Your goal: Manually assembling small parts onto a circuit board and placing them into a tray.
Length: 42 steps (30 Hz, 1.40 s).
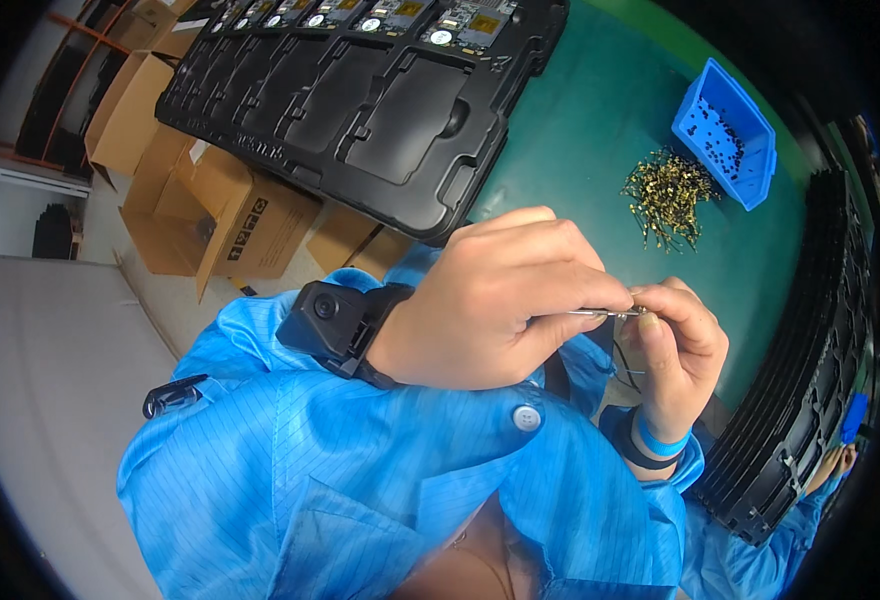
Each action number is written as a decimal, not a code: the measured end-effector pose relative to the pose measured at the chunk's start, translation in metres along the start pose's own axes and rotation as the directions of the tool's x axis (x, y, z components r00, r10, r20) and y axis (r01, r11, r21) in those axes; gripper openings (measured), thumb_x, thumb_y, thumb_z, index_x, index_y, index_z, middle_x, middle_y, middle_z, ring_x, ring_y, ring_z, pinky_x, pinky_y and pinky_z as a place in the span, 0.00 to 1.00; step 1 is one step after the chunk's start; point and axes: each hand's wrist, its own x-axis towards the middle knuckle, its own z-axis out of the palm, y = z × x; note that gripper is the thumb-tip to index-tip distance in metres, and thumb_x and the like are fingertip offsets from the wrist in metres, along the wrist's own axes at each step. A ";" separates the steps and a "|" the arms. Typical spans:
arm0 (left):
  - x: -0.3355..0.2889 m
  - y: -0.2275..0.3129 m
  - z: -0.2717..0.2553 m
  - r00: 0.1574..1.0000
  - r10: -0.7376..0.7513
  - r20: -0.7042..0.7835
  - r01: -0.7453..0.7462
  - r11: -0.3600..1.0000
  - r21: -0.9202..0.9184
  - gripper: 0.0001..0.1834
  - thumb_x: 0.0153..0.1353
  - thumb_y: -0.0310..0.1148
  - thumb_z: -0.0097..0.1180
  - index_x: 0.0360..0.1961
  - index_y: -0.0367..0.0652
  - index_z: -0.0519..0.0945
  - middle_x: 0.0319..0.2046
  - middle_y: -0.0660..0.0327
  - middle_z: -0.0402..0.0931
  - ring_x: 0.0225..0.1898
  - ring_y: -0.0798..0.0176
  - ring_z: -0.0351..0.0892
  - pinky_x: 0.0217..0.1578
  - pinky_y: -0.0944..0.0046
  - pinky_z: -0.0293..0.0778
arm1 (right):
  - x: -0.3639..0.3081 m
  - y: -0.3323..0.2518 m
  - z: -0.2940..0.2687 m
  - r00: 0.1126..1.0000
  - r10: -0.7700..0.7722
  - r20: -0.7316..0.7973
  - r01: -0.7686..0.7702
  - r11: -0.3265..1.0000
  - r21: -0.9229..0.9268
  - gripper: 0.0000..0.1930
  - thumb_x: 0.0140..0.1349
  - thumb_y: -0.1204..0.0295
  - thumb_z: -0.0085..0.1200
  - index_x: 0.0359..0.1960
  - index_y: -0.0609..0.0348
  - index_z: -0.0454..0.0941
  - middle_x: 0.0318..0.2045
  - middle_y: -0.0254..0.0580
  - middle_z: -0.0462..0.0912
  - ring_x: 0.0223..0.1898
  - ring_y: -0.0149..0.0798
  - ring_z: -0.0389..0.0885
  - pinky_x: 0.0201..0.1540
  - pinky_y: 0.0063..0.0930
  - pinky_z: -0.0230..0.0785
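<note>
In front of my chest, my left hand [505, 300] pinches a thin silver metal piece [594, 312] between thumb and forefinger. My right hand [682, 345] meets its far end, thumb and forefinger closed on a small gold-coloured part [642, 310] that the fingertips mostly hide. Just beyond my hands, a pile of small gold-and-black connectors [670, 195] lies on the green table mat [580, 130]. A blue plastic bin [755, 185] stands by the pile, with small black pieces scattered inside.
A black moulded tray [400, 120] at the upper left carries several circuit boards [470, 22] along its far edge. Stacked black trays [800, 380] line the right. Open cardboard boxes [270, 225] sit on the floor at left. Another person's blue sleeve [750, 555] shows at lower right.
</note>
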 end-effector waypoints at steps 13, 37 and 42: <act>-0.002 0.001 0.003 0.999 0.034 -0.023 -0.033 0.999 0.035 0.11 0.36 0.25 0.63 0.26 0.43 0.80 0.22 0.64 0.74 0.21 0.63 0.71 0.20 0.68 0.64 | 0.000 0.000 -0.002 0.999 -0.022 0.025 0.023 0.997 -0.070 0.06 0.51 0.79 0.54 0.31 0.68 0.77 0.22 0.42 0.77 0.22 0.29 0.74 0.24 0.17 0.63; -0.005 0.003 0.002 0.989 0.147 -0.011 -0.142 0.971 0.192 0.13 0.31 0.22 0.58 0.24 0.44 0.81 0.19 0.67 0.74 0.18 0.68 0.69 0.17 0.72 0.63 | -0.002 0.005 -0.003 0.999 -0.014 0.048 0.012 0.999 0.046 0.08 0.50 0.80 0.54 0.33 0.69 0.78 0.20 0.44 0.78 0.20 0.29 0.76 0.22 0.15 0.65; -0.005 0.004 0.001 0.987 0.158 0.007 -0.156 0.967 0.204 0.13 0.31 0.22 0.58 0.25 0.44 0.81 0.19 0.67 0.74 0.18 0.68 0.68 0.17 0.72 0.63 | -0.002 0.005 -0.004 0.998 -0.014 0.053 0.011 0.998 0.059 0.08 0.51 0.80 0.54 0.33 0.70 0.78 0.21 0.44 0.78 0.21 0.29 0.76 0.23 0.15 0.67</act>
